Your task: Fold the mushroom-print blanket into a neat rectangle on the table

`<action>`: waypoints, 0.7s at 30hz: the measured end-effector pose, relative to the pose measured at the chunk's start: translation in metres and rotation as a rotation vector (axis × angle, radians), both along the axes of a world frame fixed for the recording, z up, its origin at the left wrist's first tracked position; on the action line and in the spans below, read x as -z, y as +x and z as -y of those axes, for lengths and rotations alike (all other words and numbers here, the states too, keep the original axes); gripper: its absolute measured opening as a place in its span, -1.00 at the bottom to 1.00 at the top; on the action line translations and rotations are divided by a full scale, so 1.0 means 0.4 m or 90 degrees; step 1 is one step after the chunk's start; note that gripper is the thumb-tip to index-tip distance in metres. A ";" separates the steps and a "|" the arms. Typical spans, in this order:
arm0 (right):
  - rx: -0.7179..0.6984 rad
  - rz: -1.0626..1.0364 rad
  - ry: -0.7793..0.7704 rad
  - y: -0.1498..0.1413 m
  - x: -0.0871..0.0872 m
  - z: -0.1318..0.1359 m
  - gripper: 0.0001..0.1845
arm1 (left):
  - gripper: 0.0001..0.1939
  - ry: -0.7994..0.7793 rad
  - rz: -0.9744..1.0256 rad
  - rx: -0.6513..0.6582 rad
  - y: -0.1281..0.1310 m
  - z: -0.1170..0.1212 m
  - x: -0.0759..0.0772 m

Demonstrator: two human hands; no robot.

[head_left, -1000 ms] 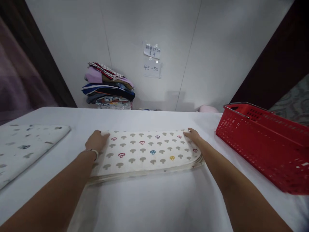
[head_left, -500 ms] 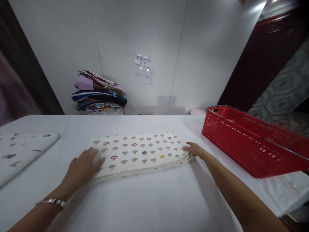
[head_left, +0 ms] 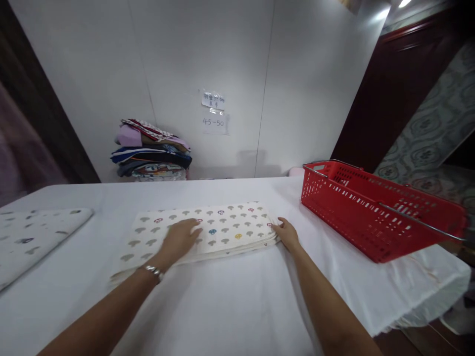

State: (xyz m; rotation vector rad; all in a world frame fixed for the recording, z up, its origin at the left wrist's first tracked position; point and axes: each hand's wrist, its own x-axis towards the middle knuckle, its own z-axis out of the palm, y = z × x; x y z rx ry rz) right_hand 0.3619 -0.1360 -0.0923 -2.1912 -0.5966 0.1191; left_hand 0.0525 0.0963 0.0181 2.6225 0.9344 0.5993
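A folded white cloth (head_left: 230,227) printed with mushrooms lies lengthwise across the table, its layers showing along the near edge. My left hand (head_left: 180,240), with a bracelet at the wrist, is over the left-middle part of this cloth, fingers stretched to the right and loosely apart. At the cloth's right end, my right hand (head_left: 287,235) has its thumb and fingers around the folded corner; the fingertips are partly hidden. Another folded white cloth (head_left: 44,230) with dark and grey prints rests at the far left, apart from both hands.
A red perforated basket (head_left: 345,212) with metal handles stands on the table's right side. Behind the white-covered table (head_left: 237,306) is a stack of folded fabrics (head_left: 152,153) by the wall. Handwritten paper signs (head_left: 214,113) are taped to the wall.
My left hand has let go of the cloth's left end and moved right, over its top. My right hand has come down from the far right corner to the folded end. The view has shifted right.
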 end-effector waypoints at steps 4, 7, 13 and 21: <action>-0.018 0.048 -0.009 -0.011 0.001 0.004 -0.41 | -0.72 -0.193 0.015 0.113 0.229 0.149 -0.018; -0.067 0.082 0.006 -0.020 -0.001 0.007 -0.49 | -0.77 -0.346 -0.007 0.124 0.393 0.232 -0.006; -0.143 0.194 -0.031 -0.046 -0.029 0.007 -0.56 | -0.64 -0.419 -0.025 0.076 0.614 0.274 0.073; -0.125 0.183 -0.104 -0.090 -0.083 0.000 -0.52 | -0.76 -0.461 -0.019 0.015 0.653 0.229 0.163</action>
